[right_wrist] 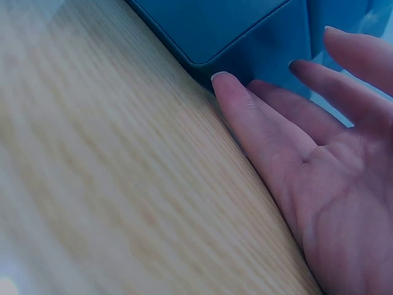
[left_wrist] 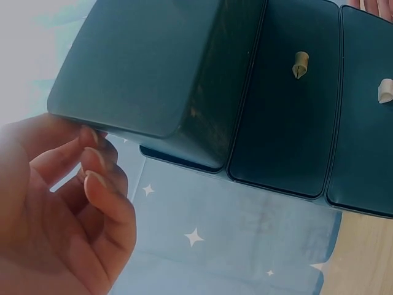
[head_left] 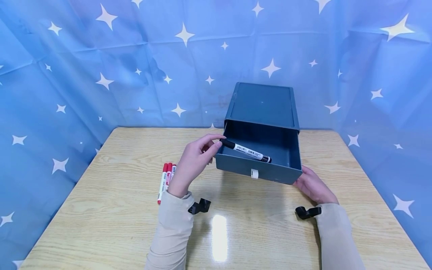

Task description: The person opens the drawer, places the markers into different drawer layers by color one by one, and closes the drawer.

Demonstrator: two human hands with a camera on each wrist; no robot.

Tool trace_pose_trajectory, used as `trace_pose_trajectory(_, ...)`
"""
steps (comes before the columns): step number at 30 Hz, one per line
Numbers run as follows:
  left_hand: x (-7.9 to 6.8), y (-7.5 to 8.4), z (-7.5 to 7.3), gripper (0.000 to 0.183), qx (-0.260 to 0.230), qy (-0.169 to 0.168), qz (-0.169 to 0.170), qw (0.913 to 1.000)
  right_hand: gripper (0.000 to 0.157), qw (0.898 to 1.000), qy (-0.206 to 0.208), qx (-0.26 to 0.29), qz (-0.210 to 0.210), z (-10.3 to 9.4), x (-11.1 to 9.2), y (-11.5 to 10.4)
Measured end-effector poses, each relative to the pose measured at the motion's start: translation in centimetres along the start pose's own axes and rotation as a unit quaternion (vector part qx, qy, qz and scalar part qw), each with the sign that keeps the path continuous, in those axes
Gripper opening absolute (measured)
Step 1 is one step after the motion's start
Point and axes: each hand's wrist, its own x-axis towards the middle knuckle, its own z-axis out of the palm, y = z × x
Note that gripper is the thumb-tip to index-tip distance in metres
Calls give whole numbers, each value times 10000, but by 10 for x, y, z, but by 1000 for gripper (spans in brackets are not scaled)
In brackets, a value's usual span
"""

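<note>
A dark blue drawer cabinet (head_left: 263, 103) stands at the back of the table, its top drawer (head_left: 236, 163) pulled out with a white pull tab (head_left: 254, 173) on the front. My left hand (head_left: 194, 159) pinches the black cap end of a white whiteboard marker (head_left: 249, 151) at the drawer's left edge. The marker slants down inside the drawer toward its front wall. In the left wrist view the drawer hides the marker. Low on the cabinet's right side, my right hand (right_wrist: 307, 135) has its fingers straight, fingertips at the bottom corner, holding nothing.
Several red-capped markers (head_left: 162, 183) lie on the wooden table (head_left: 111, 210), left of my left forearm and partly behind it. Lower drawers (left_wrist: 288, 110) are closed. A blue curtain (head_left: 152, 75) with white stars hangs behind and at both sides.
</note>
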Motion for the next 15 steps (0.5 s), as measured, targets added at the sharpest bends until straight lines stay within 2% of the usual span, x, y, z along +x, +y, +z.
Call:
trace_pose_trajectory(8, -1, 0, 0, 25, 23, -36, -84, 10000, 34, 9994, 115, -334, 73, 0, 0, -1)
trace_pose_trajectory(12, -1, 0, 0, 25, 4, -64, -120, 9999, 41, 9953, 248, -903, 230, 3, 1, -1)
trace_pose_trajectory(15, -1, 0, 0, 25, -8, -87, -136, 9999, 51, 9860, 466, -1527, 480, 7, 3, -2)
